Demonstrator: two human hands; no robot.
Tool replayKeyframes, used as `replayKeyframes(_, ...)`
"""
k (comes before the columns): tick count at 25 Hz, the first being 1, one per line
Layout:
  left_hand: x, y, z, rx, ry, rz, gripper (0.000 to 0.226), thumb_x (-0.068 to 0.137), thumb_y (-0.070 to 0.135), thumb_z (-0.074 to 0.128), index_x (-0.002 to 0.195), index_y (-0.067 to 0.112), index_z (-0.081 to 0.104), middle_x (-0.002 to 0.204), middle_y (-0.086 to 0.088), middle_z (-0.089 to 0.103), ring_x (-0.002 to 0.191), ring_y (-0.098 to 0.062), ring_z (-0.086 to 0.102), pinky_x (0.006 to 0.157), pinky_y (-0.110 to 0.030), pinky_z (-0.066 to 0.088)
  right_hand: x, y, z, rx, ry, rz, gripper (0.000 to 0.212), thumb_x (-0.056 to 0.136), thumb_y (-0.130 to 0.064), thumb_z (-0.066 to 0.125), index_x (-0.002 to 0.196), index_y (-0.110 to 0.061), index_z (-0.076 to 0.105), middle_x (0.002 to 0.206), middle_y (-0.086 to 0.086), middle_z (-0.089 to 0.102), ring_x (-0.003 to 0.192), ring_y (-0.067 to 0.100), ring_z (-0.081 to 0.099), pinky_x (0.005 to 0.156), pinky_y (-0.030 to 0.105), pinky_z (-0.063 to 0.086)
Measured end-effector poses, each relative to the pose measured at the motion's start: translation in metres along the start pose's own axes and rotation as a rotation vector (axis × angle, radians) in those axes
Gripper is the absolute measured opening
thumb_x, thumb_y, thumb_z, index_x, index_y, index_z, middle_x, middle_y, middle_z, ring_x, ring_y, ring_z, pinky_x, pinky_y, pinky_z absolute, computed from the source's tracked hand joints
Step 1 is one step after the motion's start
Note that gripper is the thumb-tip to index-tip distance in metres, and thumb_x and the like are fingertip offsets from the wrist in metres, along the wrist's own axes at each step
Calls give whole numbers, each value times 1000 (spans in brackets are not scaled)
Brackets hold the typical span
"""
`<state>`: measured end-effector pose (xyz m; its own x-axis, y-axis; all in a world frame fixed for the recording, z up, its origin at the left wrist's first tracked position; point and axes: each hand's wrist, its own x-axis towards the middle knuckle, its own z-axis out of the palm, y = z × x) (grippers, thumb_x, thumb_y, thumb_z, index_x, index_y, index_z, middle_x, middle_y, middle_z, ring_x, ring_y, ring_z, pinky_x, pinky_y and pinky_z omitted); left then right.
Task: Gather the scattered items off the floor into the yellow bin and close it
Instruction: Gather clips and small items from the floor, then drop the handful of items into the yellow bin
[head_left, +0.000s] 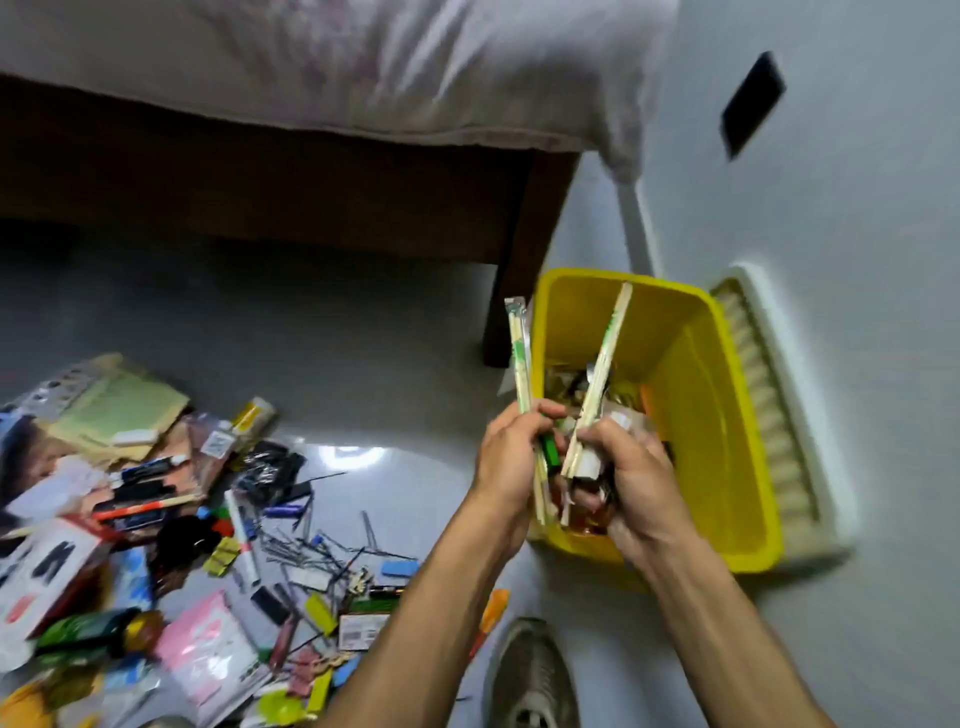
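Note:
The yellow bin (727, 415) stands open on the floor by the wall, with several small items lying in its bottom. Both hands hover over its near left corner. My left hand (506, 457) grips a wrapped pair of chopsticks (519, 353) and a green lighter (549, 451). My right hand (628, 478) grips another wrapped pair of chopsticks (605, 358) together with a bunch of small papers and bits. A white ribbed lid (774, 410) leans against the wall behind the bin. Scattered items (208, 519) cover the floor at the left.
A bed with a brown wooden frame (311, 192) and its leg (524, 270) stands behind the bin. The floor pile holds papers, pens, nails, a marker (241, 535), a pink packet (208, 654) and a green bottle (88, 631). My shoe (532, 680) is near the bottom edge.

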<state>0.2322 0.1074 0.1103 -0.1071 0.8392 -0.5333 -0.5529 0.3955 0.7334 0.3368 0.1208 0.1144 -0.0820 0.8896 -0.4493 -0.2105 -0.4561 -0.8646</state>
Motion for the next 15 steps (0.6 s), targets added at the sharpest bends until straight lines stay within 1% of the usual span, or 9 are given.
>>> replayKeyframes(2,4,-4,44,27,-11,-111,22,96,12,47,85,10,65,74,-14,61,75,-30,60,65,-35,48,4,-17,-32,-39,125,-16,19,91,-7,54,75,-11,65,59,3,66,45,16,60,36,21,43)
replayKeyframes(3,7,-5,52,14,-19,-194,25,99,25,48,91,11,67,82,-14,67,82,-31,64,71,-36,51,7,-20,-41,-36,115,34,16,93,-17,57,86,-10,69,71,2,73,60,18,70,47,26,53)
replayKeyframes(4,9,-9,55,-1,-29,-262,35,100,40,47,101,12,68,92,-11,71,91,-30,66,77,-36,53,10,-20,-50,-21,89,110,25,95,-31,56,103,-12,71,90,4,76,81,20,73,65,32,58)
replayKeyframes(5,11,-11,53,-20,-31,-297,45,98,51,44,116,14,65,104,-8,71,104,-27,64,85,-37,52,13,-17,-58,4,79,171,39,96,-43,52,118,-15,67,109,5,73,101,20,70,84,37,55)
replayKeyframes(6,13,-13,47,-39,-20,-299,56,97,57,41,131,15,56,120,-8,65,119,-25,58,95,-39,47,16,-15,-62,36,77,202,48,96,-50,47,128,-17,61,123,4,67,114,19,63,95,36,47)
replayKeyframes(8,12,-14,28,-113,6,-260,71,97,60,36,148,12,35,147,-11,46,136,-26,43,108,-41,36,15,-10,-59,102,74,206,54,97,-54,40,137,-19,50,134,0,57,125,15,52,101,31,37)
replayKeyframes(11,-2,-9,-9,-223,4,-159,70,99,58,30,147,8,38,148,-14,46,136,-25,45,113,-40,35,8,4,-35,207,14,221,63,100,-51,36,150,-13,32,154,6,38,142,19,35,115,35,29)
replayKeyframes(13,-15,-8,-47,-272,37,-80,66,99,58,29,139,8,48,137,-14,58,125,-24,57,107,-38,43,-3,20,-12,285,-86,255,64,100,-48,38,148,-6,35,151,15,41,138,25,42,111,37,37)
replayKeyframes(15,-28,-9,-96,-301,132,-31,59,100,54,31,127,9,58,124,-13,67,113,-24,65,98,-36,50,-17,43,16,323,-215,314,58,99,-44,42,136,0,49,136,20,57,123,28,58,97,36,52)
